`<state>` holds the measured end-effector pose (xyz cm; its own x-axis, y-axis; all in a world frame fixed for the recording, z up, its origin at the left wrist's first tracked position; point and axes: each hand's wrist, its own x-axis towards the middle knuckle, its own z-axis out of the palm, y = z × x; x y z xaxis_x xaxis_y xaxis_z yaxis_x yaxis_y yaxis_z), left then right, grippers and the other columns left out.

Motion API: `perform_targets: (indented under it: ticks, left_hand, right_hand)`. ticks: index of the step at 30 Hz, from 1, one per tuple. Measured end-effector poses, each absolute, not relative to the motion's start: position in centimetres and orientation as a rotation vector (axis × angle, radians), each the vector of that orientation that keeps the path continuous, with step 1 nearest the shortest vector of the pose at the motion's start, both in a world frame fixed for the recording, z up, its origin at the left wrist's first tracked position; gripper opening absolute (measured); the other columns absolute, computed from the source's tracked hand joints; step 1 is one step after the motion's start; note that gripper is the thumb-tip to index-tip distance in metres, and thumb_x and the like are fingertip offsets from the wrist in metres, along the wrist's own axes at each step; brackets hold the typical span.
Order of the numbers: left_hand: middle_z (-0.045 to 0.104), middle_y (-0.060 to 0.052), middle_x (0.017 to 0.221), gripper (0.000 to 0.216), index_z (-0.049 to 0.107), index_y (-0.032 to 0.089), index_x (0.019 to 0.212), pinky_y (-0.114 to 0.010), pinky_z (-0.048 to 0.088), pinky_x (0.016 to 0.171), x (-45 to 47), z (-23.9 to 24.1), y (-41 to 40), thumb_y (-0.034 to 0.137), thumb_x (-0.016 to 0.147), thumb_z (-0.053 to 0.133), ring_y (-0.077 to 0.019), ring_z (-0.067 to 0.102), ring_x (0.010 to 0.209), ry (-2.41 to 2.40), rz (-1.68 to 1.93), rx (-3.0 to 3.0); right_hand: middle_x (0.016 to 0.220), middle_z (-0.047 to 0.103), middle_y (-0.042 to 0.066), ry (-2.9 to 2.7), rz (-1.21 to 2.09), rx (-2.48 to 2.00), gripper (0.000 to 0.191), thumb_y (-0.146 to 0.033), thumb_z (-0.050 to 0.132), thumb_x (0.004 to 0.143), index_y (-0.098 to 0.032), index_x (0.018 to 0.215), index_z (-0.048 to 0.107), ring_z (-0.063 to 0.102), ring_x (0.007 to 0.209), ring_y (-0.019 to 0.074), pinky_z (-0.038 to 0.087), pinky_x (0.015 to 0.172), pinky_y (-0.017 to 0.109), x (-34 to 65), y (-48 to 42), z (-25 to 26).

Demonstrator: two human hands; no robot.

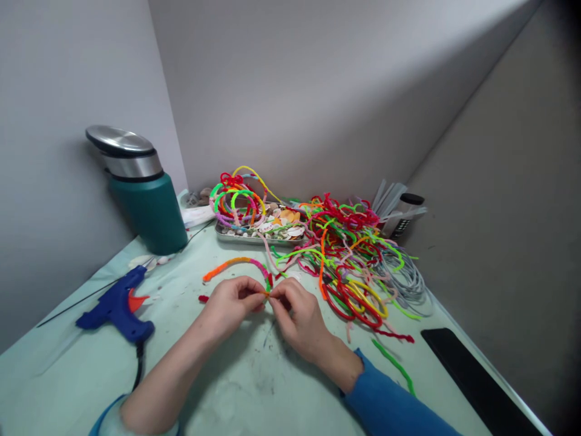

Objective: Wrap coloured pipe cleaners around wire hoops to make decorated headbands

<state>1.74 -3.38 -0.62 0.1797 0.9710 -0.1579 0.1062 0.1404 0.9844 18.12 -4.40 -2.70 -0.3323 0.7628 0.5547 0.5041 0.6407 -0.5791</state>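
A multicoloured pipe cleaner strand (242,260), orange, pink and green, curves over the table and runs down into my fingertips. My left hand (236,303) pinches its near end between thumb and forefinger. Right against it, my right hand (297,312) pinches the same spot, and a small orange bit shows between the two hands. A short dark red piece (203,299) pokes out beside my left hand. Just behind my hands lies a large tangle of pipe cleaners (345,236) in red, green, pink and orange.
To the left lies a blue glue gun (115,306) with its cord, before a green bottle (147,206). A metal tray (258,241) of shells and coiled strands stands behind. At right are grey wire (411,281), a green pipe cleaner (394,365) and a black flat strip (476,378).
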Motion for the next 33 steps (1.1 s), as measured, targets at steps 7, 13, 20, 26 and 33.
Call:
perform_targets:
  ticks: [7, 13, 20, 26, 33]
  left_hand:
    - [0.061, 0.0, 0.064, 0.016, 0.06, 0.016, 0.069, -0.026, 0.045, 0.06, 1.8, -0.8, -3.3, 0.029, 0.062, 0.065, -0.0135, 0.057, 0.06, 1.198, 0.943, 1.229]
    - [0.063, -0.001, 0.066, 0.012, 0.062, 0.017, 0.071, -0.024, 0.043, 0.056, 1.8, -1.0, -3.5, 0.027, 0.066, 0.062, -0.0142, 0.056, 0.06, 1.29, 1.012, 1.443]
    - [0.064, -0.002, 0.073, 0.009, 0.062, 0.018, 0.073, -0.024, 0.043, 0.06, 2.1, -1.3, -3.6, 0.026, 0.071, 0.058, -0.0155, 0.057, 0.066, 1.388, 1.042, 1.699]
    - [0.064, -0.002, 0.074, 0.01, 0.062, 0.018, 0.074, -0.025, 0.041, 0.062, 2.5, -0.4, -4.1, 0.023, 0.074, 0.054, -0.0159, 0.057, 0.068, 1.487, 0.997, 1.82]
    - [0.066, -0.001, 0.075, 0.012, 0.064, 0.019, 0.077, -0.026, 0.041, 0.064, 2.6, -0.1, -4.3, 0.021, 0.075, 0.052, -0.0156, 0.058, 0.069, 1.504, 0.962, 1.838]
  right_hand:
    - [0.08, 0.059, 0.005, -1.931, 0.418, -0.997, 0.01, -0.016, 0.049, 0.085, -0.018, 0.086, 0.058, 0.055, 0.075, 0.0161, 0.044, 0.066, 0.028, 17.9, -4.3, -3.1]
    - [0.078, 0.06, 0.004, -1.82, 0.479, -1.037, 0.009, -0.015, 0.052, 0.083, -0.018, 0.082, 0.06, 0.056, 0.074, 0.0161, 0.044, 0.066, 0.027, 17.6, -4.4, -2.8]
    - [0.077, 0.06, 0.004, -1.771, 0.521, -1.071, 0.009, -0.012, 0.053, 0.081, -0.018, 0.078, 0.06, 0.056, 0.074, 0.0157, 0.043, 0.064, 0.026, 17.4, -4.4, -2.9]
    - [0.075, 0.057, 0.003, -1.795, 0.511, -1.111, 0.008, -0.012, 0.052, 0.081, -0.017, 0.077, 0.057, 0.054, 0.072, 0.015, 0.041, 0.063, 0.026, 17.4, -4.5, -2.8]
    - [0.076, 0.057, 0.003, -1.817, 0.496, -1.094, 0.008, -0.012, 0.051, 0.081, -0.016, 0.078, 0.057, 0.053, 0.073, 0.0149, 0.039, 0.064, 0.026, 17.5, -4.6, -2.7]
